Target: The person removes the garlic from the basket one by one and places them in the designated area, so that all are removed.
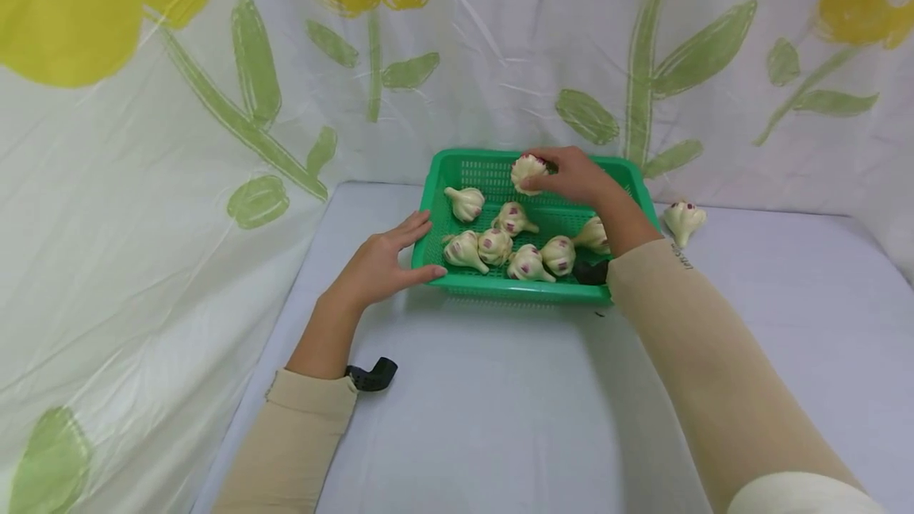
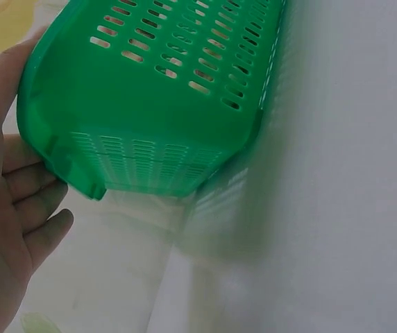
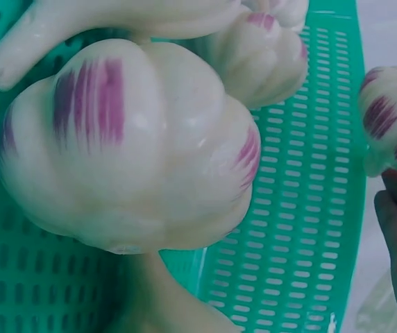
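A garlic bulb (image 1: 529, 174), pale with purple marks, is held in the fingers of my right hand (image 1: 571, 173) over the back of a green plastic basket (image 1: 528, 285). In the right wrist view this held bulb (image 3: 389, 121) shows at the right edge, root end up. My left hand (image 1: 374, 264) holds the basket's left corner, thumb on the front rim and fingers along the left side. From the left wrist, fingertips (image 2: 49, 232) show beside the basket's outer wall (image 2: 143, 97). Several garlic bulbs (image 1: 495, 246) lie inside the basket.
One more garlic bulb (image 1: 684, 220) lies on the white table (image 1: 500, 387), right of the basket. A white curtain (image 1: 493, 70) with painted yellow flowers hangs behind and at the left. Black wrist cameras (image 1: 373, 375) sit on both wrists; the right one overlaps the basket's front right corner.
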Demonstrator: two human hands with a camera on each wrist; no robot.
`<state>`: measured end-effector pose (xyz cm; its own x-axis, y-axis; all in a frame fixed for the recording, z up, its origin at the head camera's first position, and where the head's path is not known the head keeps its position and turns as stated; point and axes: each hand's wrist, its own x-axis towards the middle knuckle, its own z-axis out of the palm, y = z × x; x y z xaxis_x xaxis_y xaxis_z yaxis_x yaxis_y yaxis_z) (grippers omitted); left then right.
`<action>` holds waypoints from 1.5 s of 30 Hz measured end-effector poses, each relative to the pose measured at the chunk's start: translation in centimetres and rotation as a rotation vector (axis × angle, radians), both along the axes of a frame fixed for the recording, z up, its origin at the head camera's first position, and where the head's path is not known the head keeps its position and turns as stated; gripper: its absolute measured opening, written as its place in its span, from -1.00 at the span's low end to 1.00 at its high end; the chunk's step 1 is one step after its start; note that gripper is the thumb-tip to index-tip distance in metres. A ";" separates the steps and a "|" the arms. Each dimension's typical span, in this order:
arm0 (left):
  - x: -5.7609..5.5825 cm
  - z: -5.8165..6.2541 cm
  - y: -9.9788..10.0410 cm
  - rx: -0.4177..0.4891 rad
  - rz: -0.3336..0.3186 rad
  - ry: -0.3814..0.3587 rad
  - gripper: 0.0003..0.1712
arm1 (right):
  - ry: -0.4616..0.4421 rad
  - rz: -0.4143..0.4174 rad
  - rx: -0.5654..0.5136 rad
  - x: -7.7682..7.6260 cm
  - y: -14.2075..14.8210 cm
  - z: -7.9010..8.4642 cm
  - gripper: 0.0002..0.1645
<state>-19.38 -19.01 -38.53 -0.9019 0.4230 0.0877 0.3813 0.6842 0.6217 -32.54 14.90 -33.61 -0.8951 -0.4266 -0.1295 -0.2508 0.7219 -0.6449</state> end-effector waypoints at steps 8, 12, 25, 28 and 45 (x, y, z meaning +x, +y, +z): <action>-0.1 0.3 0.2 -0.043 -0.006 0.066 -0.01 | -0.035 -0.042 -0.030 -0.1 0.5 -0.2 -0.17; -0.2 0.1 0.2 -0.060 -0.001 0.193 -0.08 | -0.042 -0.046 -0.053 -0.2 0.6 0.1 -0.17; -0.6 -1.1 -0.1 0.004 -0.014 0.560 -0.35 | 0.052 -0.064 -0.085 -0.2 1.7 0.8 -0.23; -0.6 -1.3 -0.1 0.017 -0.015 0.585 -0.37 | 0.076 -0.082 -0.085 0.0 2.0 1.1 -0.25; -0.4 -1.6 0.3 0.032 -0.004 0.485 -0.30 | 0.043 -0.213 -0.054 1.3 7.2 3.5 -0.14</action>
<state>-19.74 -18.70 -40.11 -0.7523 0.4166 0.5104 0.6348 0.6657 0.3924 -31.26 22.05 -30.11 -0.9700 -0.2323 -0.0715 -0.1241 0.7265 -0.6759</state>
